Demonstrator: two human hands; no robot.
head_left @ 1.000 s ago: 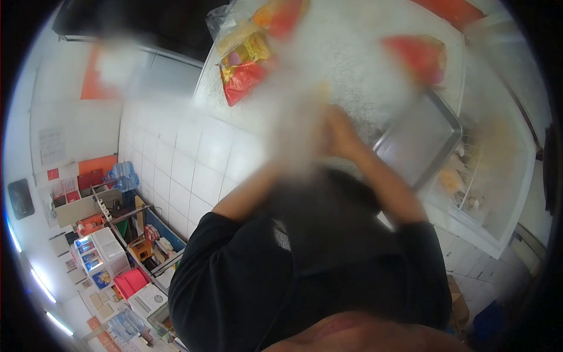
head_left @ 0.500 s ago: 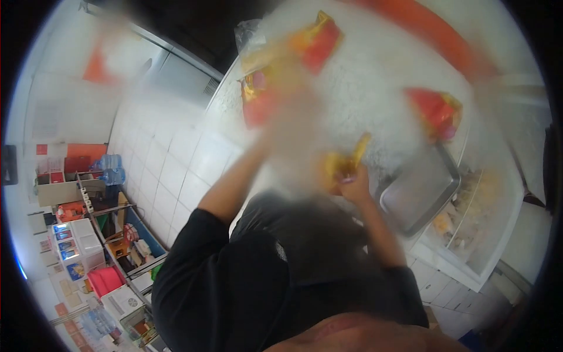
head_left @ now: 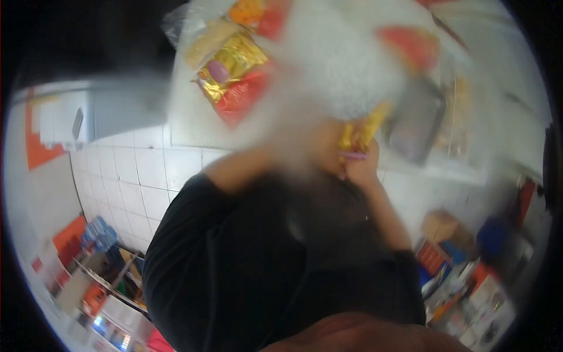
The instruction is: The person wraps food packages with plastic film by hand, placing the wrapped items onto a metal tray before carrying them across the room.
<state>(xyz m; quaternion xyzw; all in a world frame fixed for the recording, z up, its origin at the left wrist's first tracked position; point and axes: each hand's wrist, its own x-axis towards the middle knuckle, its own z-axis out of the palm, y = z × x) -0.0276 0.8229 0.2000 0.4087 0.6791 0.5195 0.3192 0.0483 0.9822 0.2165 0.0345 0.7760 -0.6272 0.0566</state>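
A small gold foil packet (head_left: 365, 134) with a purple patch at its lower end is held in front of my chest. My right hand (head_left: 359, 165) is closed around its lower part, and the upper end sticks up and to the right. Close against the packet's left side is my left hand (head_left: 328, 146); a hazy smear covers most of it, so its fingers do not show clearly. To the left on the white table (head_left: 190, 126), a larger gold and red bag (head_left: 231, 70) with a purple oval lies flat.
An orange and red bag (head_left: 258, 14) lies at the far left of the table, near clear plastic (head_left: 175, 24). A red bag (head_left: 413, 47) and a grey metal tray (head_left: 419, 126) are at the right. Shelves with boxes (head_left: 111, 317) stand lower left; cardboard boxes (head_left: 448, 232) lower right.
My view has swung, so the table and bags sit higher and further left. My left hand has come in beside the packet. My right hand still holds the packet, now closer to my chest.
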